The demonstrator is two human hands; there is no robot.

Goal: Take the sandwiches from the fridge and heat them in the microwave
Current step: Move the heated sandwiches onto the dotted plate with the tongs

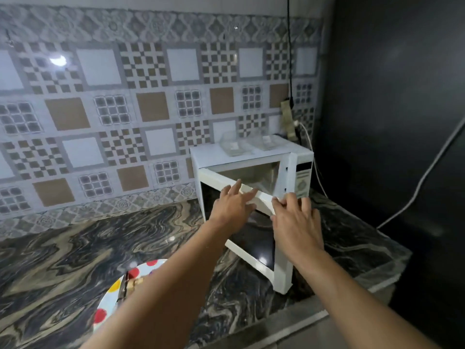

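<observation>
The white microwave (254,157) stood at the right end of the dark marbled counter (75,248) against the patterned tile wall (125,96), its long axis running along the wall and its door (251,238) swung partly open toward the camera. Both hands lay on the door's top edge — the left hand (232,206) flat with fingers spread, the right hand (295,222) with fingertips curled over the rim. A spotted plate (110,295) sat near the counter's front edge, its contents mostly hidden by the left forearm.

Two bare forearms filled the lower frame, no sleeves anywhere, uncovered from the bottom edge right up to the wrists. The left hand (232,206) wore nothing: no ring, no glove, no band at the wrist. Same story on the right hand (295,222), with no watch, no bracelet, and short, unpainted nails on its fingers (283,200). Both forearms were slim, long and unmarked.
</observation>
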